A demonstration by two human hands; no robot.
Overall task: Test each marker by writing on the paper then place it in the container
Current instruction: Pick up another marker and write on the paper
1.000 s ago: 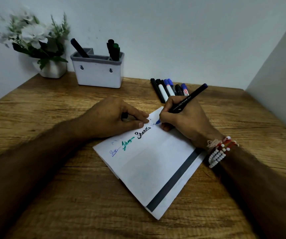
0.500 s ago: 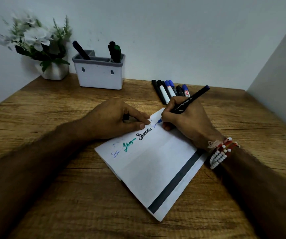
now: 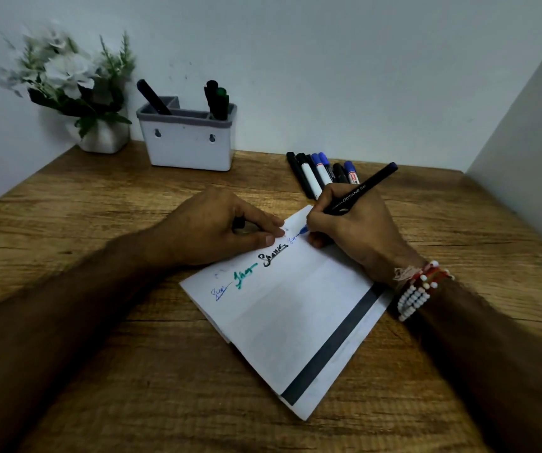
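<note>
A light, stiff pen (image 3: 361, 188) is gripped low by the right hand (image 3: 356, 233), flimsy paper (image 3: 290, 308) pinned by the left hand (image 3: 217, 228), curled round a cap (image 3: 238, 223).

left hand (image 3: 220, 227) is curled, fingertips pressed down, with a small dark thing (image 3: 238, 223) tucked inside. right hand (image 3: 354, 230) pinches a pen (image 3: 361, 188) in a writing grip, both forearms angled inward.
</note>
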